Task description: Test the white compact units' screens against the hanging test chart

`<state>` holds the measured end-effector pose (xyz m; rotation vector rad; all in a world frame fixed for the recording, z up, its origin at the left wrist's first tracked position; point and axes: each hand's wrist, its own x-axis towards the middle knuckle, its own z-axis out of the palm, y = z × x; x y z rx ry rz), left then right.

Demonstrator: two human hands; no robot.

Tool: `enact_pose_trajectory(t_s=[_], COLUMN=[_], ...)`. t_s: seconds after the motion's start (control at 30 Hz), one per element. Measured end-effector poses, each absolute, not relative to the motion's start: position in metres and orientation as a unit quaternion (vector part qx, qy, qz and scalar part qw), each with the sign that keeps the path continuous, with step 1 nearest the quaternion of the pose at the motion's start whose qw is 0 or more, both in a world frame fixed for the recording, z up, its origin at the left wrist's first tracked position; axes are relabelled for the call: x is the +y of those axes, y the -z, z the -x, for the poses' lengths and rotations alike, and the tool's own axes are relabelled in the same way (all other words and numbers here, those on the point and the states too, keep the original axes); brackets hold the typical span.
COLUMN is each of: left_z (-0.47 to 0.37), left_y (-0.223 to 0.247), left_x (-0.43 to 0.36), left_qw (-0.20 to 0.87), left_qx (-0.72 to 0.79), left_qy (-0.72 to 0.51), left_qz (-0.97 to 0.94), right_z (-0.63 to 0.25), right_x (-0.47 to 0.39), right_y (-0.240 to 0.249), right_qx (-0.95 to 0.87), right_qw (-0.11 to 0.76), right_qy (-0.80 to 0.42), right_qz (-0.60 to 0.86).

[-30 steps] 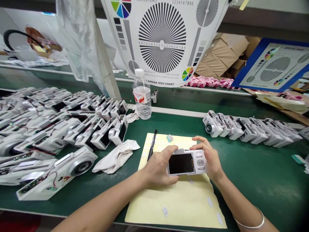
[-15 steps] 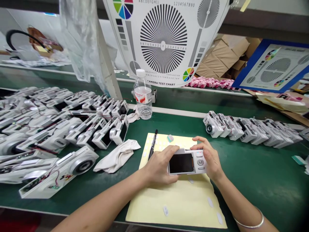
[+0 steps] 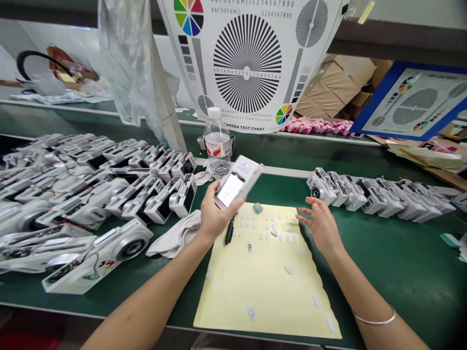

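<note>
My left hand (image 3: pixel 215 214) grips a small white digital camera (image 3: pixel 248 176) by its screen end. The camera is tilted, with its screen lit white, above the far left part of a yellow sheet (image 3: pixel 262 291). To the right of the sheet's far corner, my right hand (image 3: pixel 321 223) is raised with fingers apart and nothing in them. Small white stickers dot the sheet. A black pen (image 3: pixel 229 231) lies at its left edge, and a white-and-green eraser-like block (image 3: pixel 257 208) sits at its far edge.
Many white cameras (image 3: pixel 146 194) crowd the left of the green table (image 3: pixel 386 262). A row of cameras (image 3: pixel 383 197) stands at the right. A white cloth (image 3: pixel 175 238) lies left of the sheet. Behind are a water bottle (image 3: pixel 218 146) and a hanging test chart (image 3: pixel 248 63).
The camera has risen to the upper left in my left hand and turned, its screen going from dark to lit. My right hand has let go of it.
</note>
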<state>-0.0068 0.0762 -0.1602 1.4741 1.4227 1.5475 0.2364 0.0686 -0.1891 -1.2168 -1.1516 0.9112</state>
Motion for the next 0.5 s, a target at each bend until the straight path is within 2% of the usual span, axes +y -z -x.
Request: enact_pose_trajectory(t_s=[0.1,0.27,0.5], left_z=[0.016,0.031,0.042], left_y=[0.159,0.152,0.142], left_x=[0.089,0.094,0.087], left_qw=[0.357,0.312,0.249], left_qx=[0.501,0.482,0.440], left_qy=[-0.655,-0.715,-0.740], left_qz=[-0.439,-0.399,-0.444], right_z=[-0.236,-0.211,-0.087], right_x=[0.070,0.063,0.073], right_y=[0.196,0.186,0.171], right_qx=[-0.537,-0.629,-0.749], right_qw=[0.559,0.526,0.432], right_qy=[-0.342,-0.259,-0.342], right_qz=[0.531,0.511,0.368])
